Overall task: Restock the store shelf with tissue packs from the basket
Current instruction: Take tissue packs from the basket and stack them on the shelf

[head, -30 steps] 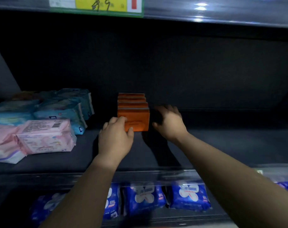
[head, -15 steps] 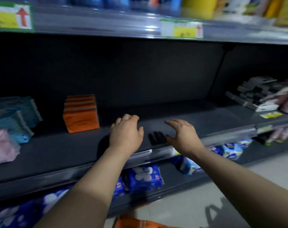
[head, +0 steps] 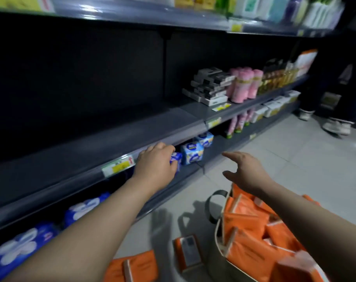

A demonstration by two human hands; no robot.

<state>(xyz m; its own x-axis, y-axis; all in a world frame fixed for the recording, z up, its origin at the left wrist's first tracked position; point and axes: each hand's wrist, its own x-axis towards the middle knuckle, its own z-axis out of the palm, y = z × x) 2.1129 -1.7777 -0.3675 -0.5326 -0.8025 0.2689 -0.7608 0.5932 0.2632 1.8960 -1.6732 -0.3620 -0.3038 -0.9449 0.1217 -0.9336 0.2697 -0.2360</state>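
The left hand (head: 155,165) reaches forward at the front edge of the middle shelf (head: 91,143), its fingers loosely curled with nothing visibly gripped. Its fingertips overlap a blue pack (head: 178,159) on the lower shelf behind, and through the blur I cannot tell if they touch it. The right hand (head: 248,171) hangs palm down with fingers spread and thumb held apart, empty, just above the far end of the basket (head: 217,231). The basket stands on the floor (head: 295,159) at the near right, a dark handle (head: 210,202) on its left side, filled with orange tissue packs (head: 246,220). Two more orange packs lie loose on the floor left of it, one (head: 188,253) just beside the basket and one (head: 132,267) at the near edge. A yellow and white price tag (head: 119,165) sits on the shelf lip left of the left hand. Below it, blue and white packs (head: 192,153) line the lower shelf, running to the near left. Farther right on the middle shelf stand stacked black and white boxes (head: 210,86), pink bottles (head: 245,84) and amber bottles (head: 274,78). At the far right, a person's shoes (head: 335,125) rest on the floor.
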